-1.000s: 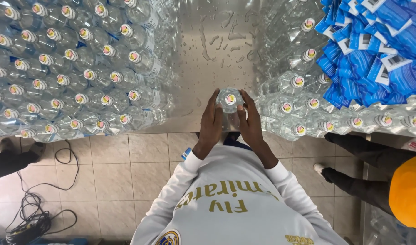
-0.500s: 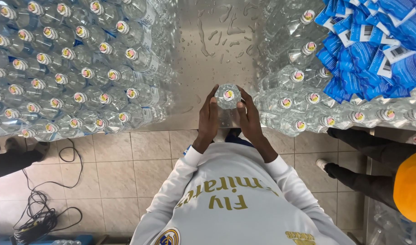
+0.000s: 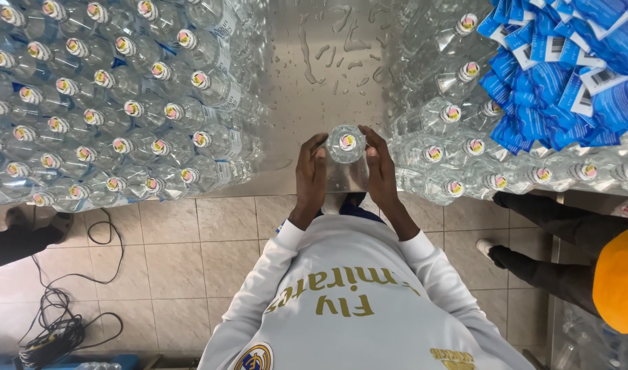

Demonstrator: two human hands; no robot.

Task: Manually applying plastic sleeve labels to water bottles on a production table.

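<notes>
Seen from straight above, a clear plastic water bottle [image 3: 346, 145] with a white cap stands upright near the front edge of a wet steel table [image 3: 328, 62]. My left hand [image 3: 310, 179] wraps its left side and my right hand [image 3: 382, 175] wraps its right side, both gripping the bottle body. My white long sleeves run back toward the camera. The lower part of the bottle is hidden between my palms.
Several capped clear bottles [image 3: 115, 103] crowd the table's left side, and more bottles [image 3: 458, 109] fill the right. A heap of blue labels [image 3: 568, 68] lies on the right-hand bottles. Another person in orange [image 3: 619, 281] stands at right. Black cables [image 3: 60, 308] lie on the tiled floor.
Both hands have shifted slightly on the bottle, the left sliding a little lower and outward. The bottle stays in about the same spot.
</notes>
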